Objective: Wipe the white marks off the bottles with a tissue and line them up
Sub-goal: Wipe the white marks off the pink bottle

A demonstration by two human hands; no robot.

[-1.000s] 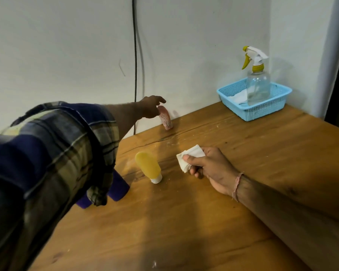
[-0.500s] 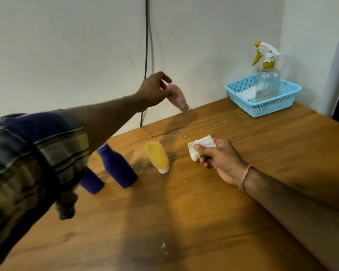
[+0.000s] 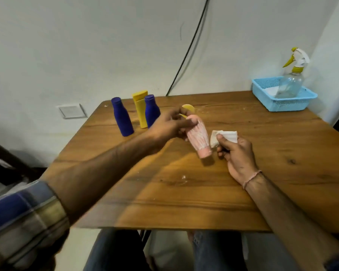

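Wood tabletop [image 3: 204, 202] vs white wall [image 3: 86, 45]; basket [image 3: 286, 106] at far-R corner, blue bottles [image 3: 122, 119] near far-L edge. Your L hand [image 3: 168, 126] grips pink bottle [image 3: 199, 138] mid-tabletop, R hand [image 3: 237, 155] pinches tissue [image 3: 225, 136] just beside.

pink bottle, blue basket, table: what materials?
Pink bottle: probably plastic, matte, ribbed-looking surface streaked with white marks. Blue basket: moulded plastic, perforated mesh walls. Table: wood or wood-look laminate, with visible grain, a dark knot and a slight sheen.
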